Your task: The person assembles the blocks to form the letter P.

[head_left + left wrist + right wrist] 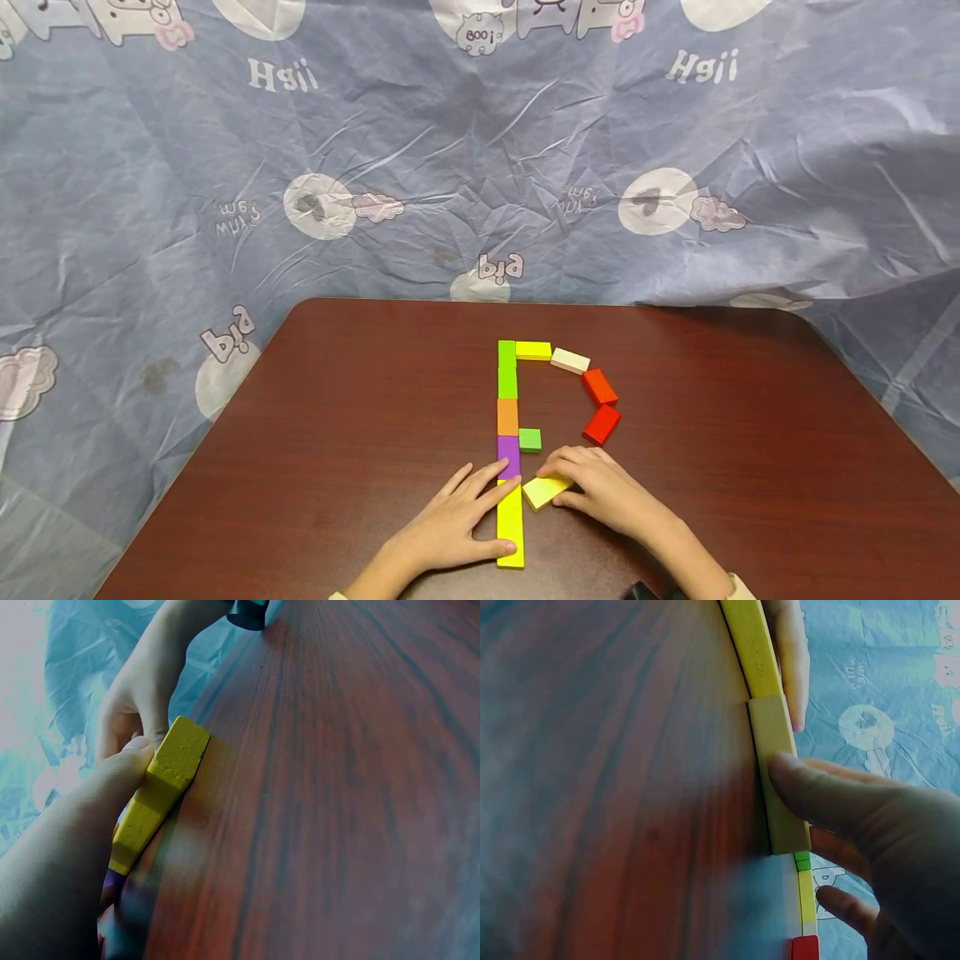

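Note:
In the head view, small blocks on a brown table trace a straight column with a curve to its right. My left hand (450, 527) lies with spread fingers over the column's near end. Its thumb touches the yellow section (510, 533), and its fingertips reach the purple block (507, 454). My right hand (603, 492) pinches a pale yellow block (542, 492), slanted beside the column. In the right wrist view, the thumb presses one face of that pale block (776, 802); the fingertips behind it are partly hidden. A small green block (530, 441) stands against the column just beyond.
Up the column sit an orange block (507, 417) and green blocks (507, 369). A yellow block (533, 351), a white block (570, 361) and two red blocks (600, 387) form the curve. A patterned grey-blue sheet (420, 167) hangs behind the table (360, 400).

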A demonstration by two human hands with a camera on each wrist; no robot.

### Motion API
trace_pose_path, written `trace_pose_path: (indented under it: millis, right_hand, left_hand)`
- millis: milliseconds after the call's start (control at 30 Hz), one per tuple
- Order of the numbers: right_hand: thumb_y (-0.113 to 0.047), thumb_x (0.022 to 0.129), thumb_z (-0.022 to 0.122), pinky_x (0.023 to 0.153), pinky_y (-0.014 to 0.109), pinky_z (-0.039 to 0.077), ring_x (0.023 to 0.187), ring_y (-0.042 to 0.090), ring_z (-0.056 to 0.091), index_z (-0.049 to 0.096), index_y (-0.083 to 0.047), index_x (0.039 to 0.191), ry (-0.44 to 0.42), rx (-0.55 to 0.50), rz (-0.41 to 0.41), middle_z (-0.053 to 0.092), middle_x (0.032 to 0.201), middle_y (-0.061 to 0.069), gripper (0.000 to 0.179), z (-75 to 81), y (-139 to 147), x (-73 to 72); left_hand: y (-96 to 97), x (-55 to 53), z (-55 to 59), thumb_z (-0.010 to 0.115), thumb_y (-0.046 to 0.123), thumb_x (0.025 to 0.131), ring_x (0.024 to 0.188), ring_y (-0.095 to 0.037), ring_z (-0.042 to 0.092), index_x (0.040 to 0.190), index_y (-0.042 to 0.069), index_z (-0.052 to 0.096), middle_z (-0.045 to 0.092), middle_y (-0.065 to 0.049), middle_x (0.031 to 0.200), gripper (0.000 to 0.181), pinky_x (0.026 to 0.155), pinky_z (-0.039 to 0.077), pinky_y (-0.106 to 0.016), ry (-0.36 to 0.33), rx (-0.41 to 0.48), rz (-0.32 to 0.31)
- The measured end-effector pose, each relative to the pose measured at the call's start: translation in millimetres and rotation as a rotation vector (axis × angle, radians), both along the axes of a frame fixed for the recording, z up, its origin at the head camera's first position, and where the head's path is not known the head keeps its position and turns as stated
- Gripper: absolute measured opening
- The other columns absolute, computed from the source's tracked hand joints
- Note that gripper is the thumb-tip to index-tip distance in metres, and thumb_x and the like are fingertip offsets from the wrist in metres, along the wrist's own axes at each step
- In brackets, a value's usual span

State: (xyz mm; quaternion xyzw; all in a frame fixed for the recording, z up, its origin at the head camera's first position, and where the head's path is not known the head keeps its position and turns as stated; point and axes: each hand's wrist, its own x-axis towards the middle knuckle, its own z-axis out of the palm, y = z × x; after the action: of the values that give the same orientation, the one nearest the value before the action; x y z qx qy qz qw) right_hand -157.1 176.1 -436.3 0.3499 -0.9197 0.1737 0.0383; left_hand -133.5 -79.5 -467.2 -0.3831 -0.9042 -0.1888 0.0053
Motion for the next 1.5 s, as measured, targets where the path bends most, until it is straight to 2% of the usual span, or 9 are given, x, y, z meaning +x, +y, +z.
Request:
trace_pose_path:
  millis: [100,300,433,667,867,1067,1233,1367,1500]
  right_hand:
    - [-0.029,0.074,0.07,0.083,0.035,0.042,0.095,0.006,0.055,0.061,-0.026,0.101,0.047,-0.007,-0.036,0.058,0.099,-0.016,0.028,-1.1,2.7,-3.3]
    - [-0.026,0.072,0.073,0.085,0.037,0.04,0.097,0.008,0.056,0.061,-0.023,0.1,0.116,-0.062,-0.19,0.06,0.099,-0.012,0.03,-1.3,13.4,-12.9]
    - [-0.025,0.072,0.074,0.089,0.042,0.036,0.101,0.015,0.055,0.062,-0.021,0.099,0.141,-0.052,-0.259,0.062,0.101,-0.007,0.029,-1.9,17.7,-19.5]
    - [-0.024,0.072,0.074,0.094,0.049,0.032,0.101,0.018,0.054,0.063,-0.021,0.098,0.145,-0.051,-0.28,0.062,0.099,-0.007,0.028,-4.5,13.6,-25.1]
    - [-0.023,0.071,0.075,0.095,0.05,0.032,0.1,0.019,0.055,0.064,-0.02,0.097,0.15,-0.046,-0.295,0.062,0.097,-0.007,0.028,-5.9,8.9,-27.4]
    - [-0.026,0.073,0.074,0.093,0.05,0.032,0.105,0.023,0.053,0.064,-0.019,0.102,0.101,-0.065,-0.321,0.061,0.105,-0.003,0.031,-4.6,10.7,-27.7]
    - [-0.023,0.079,0.068,0.089,0.055,0.032,0.111,0.033,0.046,0.063,-0.015,0.108,0.061,-0.159,-0.423,0.054,0.118,0.008,0.03,-4.0,26.7,-29.0]
    - [-0.02,0.081,0.066,0.092,0.059,0.036,0.114,0.04,0.042,0.059,-0.008,0.112,-0.024,-0.209,-0.509,0.046,0.126,0.018,0.034,-5.8,39.7,-28.7]
    - [-0.02,0.082,0.064,0.093,0.059,0.039,0.115,0.041,0.043,0.055,-0.003,0.115,-0.102,-0.239,-0.53,0.045,0.126,0.022,0.038,-7.4,44.3,-28.2]
  left_hand:
    - [0.2,-0.4,-0.1,0.035,0.067,0.085,0.136,-0.012,0.029,0.144,0.029,0.025,0.023,0.003,0.15,0.071,0.112,0.021,-0.044,0.004,0.0,-0.002]
    - [0.5,0.0,0.1,0.035,0.067,0.085,0.136,-0.012,0.029,0.143,0.029,0.026,0.024,0.002,0.15,0.071,0.112,0.021,-0.044,0.016,0.001,-0.004]
    - [0.5,0.3,-0.1,0.035,0.067,0.084,0.135,-0.011,0.029,0.143,0.029,0.026,0.025,0.003,0.15,0.071,0.112,0.022,-0.044,0.008,0.0,-0.001]
    - [0.7,-0.2,-1.4,0.035,0.067,0.085,0.136,-0.011,0.028,0.144,0.029,0.025,0.023,0.003,0.15,0.071,0.112,0.02,-0.044,-0.007,0.007,-0.006]
    - [1.2,0.2,-2.2,0.035,0.067,0.085,0.136,-0.011,0.028,0.144,0.029,0.024,0.023,0.003,0.15,0.071,0.112,0.02,-0.045,-0.01,0.012,-0.008]
    - [0.8,0.1,-0.7,0.035,0.067,0.085,0.136,-0.011,0.028,0.144,0.029,0.025,0.023,0.003,0.15,0.071,0.112,0.02,-0.044,-0.004,0.008,-0.007]
    - [0.3,0.1,0.0,0.034,0.068,0.085,0.136,-0.011,0.028,0.144,0.028,0.025,0.024,0.003,0.15,0.072,0.112,0.02,-0.044,0.009,0.004,-0.004]
    - [-0.4,0.3,0.5,0.034,0.068,0.085,0.136,-0.011,0.028,0.144,0.028,0.025,0.024,0.002,0.15,0.072,0.112,0.02,-0.043,0.007,0.007,-0.007]
    - [-0.9,0.1,0.8,0.034,0.067,0.085,0.136,-0.011,0.027,0.144,0.028,0.025,0.024,0.002,0.15,0.072,0.112,0.02,-0.044,-0.005,0.009,-0.01]
